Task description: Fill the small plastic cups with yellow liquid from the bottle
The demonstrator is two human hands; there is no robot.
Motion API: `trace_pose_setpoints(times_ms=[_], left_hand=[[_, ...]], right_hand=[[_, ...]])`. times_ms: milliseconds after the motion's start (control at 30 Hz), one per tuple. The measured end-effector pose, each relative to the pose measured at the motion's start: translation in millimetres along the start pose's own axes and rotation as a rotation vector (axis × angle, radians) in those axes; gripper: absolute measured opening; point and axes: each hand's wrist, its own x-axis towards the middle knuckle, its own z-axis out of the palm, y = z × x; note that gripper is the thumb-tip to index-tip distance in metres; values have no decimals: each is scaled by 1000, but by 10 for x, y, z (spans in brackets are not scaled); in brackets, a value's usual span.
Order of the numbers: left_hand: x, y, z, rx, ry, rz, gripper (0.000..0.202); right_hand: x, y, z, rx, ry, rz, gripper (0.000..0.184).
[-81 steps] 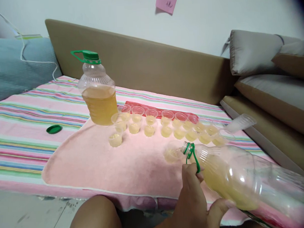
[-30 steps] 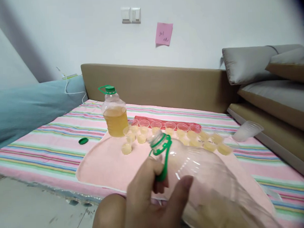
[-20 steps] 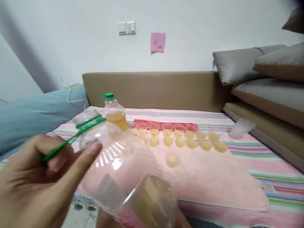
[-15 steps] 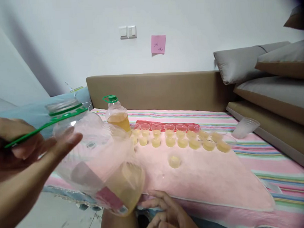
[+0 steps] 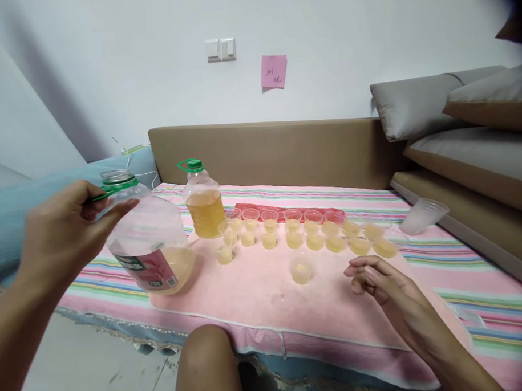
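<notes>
Bottle (image 5: 153, 239) swung L & near upright, off front cup (image 5: 301, 271); pour prob. stopped.
Approx 3 s ago I had it tipped at that cup; now L hand (image 5: 73, 219) pinches the green strap (image 5: 104, 193) at its neck, thumb along the shoulder, mouth up, base by L end of mat (image 5: 333, 307); can't tell if it bears on it. Pale yellow liquid sits low in the base, so I'd say nothing's flowing. R hand (image 5: 388, 285) now in view R of cup, fingers loosely curled, not touching bottle or cups, nothing in it AFAICT. Front cup stands apart from cup rows (image 5: 270, 239), some liquid in it. Wet spot (image 5: 282, 298) on mat just nearer me. Capped bottle (image 5: 205, 213) stands at rows' L end.
</notes>
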Motion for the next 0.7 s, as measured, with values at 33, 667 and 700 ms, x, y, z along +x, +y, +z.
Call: trace_pose_setpoints(times_ms=[33,667,700], left_hand=[[-22,16,40,57,-8,45,37],[-153,-355,481,110,198,236,67],[-258,-294,517,95,241,280,63]], right_hand=[[34,-9,-14,-19,8,1,43],[529,157,277,-822,-232,-80,69],[553,154,302,-841,-241,-75,68]])
